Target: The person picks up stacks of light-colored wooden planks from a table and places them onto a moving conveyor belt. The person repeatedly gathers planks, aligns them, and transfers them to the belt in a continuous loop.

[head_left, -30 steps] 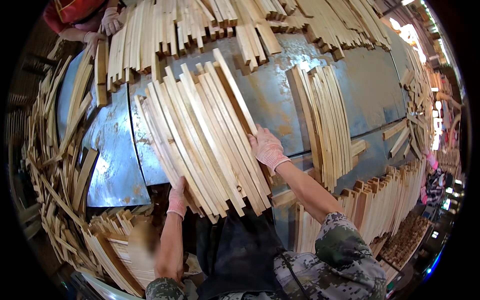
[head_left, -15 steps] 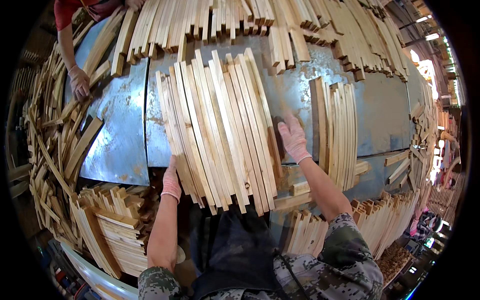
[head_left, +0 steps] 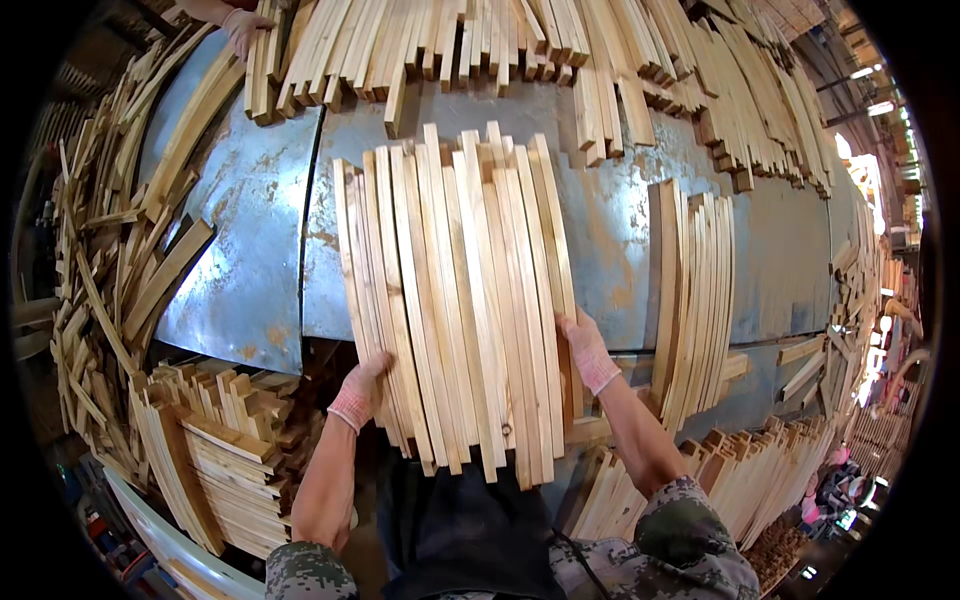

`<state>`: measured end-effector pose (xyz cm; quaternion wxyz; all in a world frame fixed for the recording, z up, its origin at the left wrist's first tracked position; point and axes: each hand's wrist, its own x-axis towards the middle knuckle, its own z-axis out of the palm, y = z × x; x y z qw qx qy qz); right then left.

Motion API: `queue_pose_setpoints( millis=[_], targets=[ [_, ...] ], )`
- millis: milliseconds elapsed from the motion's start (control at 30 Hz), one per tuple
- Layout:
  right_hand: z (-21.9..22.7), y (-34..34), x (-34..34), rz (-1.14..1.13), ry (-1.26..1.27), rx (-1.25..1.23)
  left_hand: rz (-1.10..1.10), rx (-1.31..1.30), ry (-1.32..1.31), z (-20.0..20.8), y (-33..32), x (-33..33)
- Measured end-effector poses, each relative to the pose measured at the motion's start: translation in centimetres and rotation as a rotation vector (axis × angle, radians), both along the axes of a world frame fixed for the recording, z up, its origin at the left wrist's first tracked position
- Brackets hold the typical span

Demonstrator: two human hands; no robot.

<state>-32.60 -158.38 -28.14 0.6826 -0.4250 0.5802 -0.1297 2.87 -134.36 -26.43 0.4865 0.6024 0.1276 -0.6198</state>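
A row of pale wooden strips [head_left: 455,300] lies side by side in front of me, their near ends uneven and overhanging the table edge by my dark apron. Pressed against the row's left side near its lower end is my left hand [head_left: 362,392], in a pinkish glove. My right hand [head_left: 588,352], gloved alike, holds the right side, its thumb and fingers against the outermost strip. Between them the two hands squeeze the row. Some of the fingertips are hidden by the wood.
Under the strips is a worn metal tabletop [head_left: 240,220]. A smaller row of strips [head_left: 695,300] stands to the right, and a long stack [head_left: 450,45] lines the far side. Scrap wood [head_left: 110,300] heaps up at left. A co-worker's gloved hand [head_left: 246,32] touches strips at the far left.
My right hand has come in against the row's right side, and my left has closed on its left side. The row sits nearer me. The co-worker's hand has moved to the far stack.
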Motion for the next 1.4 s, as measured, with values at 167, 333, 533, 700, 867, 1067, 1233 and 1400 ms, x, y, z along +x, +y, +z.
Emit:
queue_pose_setpoints(
  millis=[167,333,533,700,867,1067,1233,1400],
  targets=[
    [1.3,0.2,-0.3,-0.047,-0.027,0.044,-0.067,-0.176,0.07,2.0,1.1,-0.2],
    [1.4,0.2,-0.5,-0.038,-0.05,0.01,-0.015,-0.104,-0.036,1.7,0.5,-1.3],
    [0.5,-0.9,0.2,0.067,0.079,-0.116,-0.106,0.033,-0.305,0.3,-0.7,0.1],
    [1.9,-1.4,1.2,0.154,0.218,-0.246,-0.458,0.34,-0.712,3.5,-3.0,0.1],
    [-0.4,-2.8,-1.4,-0.032,0.083,0.024,-0.543,0.314,-0.79,4.9,-3.6,-2.7],
    [0.3,-3.6,-2.7,-0.042,-0.058,0.091,-0.667,0.359,-0.567,4.0,-4.3,-1.9],
    [2.5,-3.4,-1.3,0.018,-0.048,0.098,-0.308,0.019,-0.283,2.6,-2.8,-1.6],
    [2.8,-2.7,-0.8,-0.018,-0.102,0.099,-0.089,-0.002,-0.123,1.4,-3.5,-1.9]
  ],
)
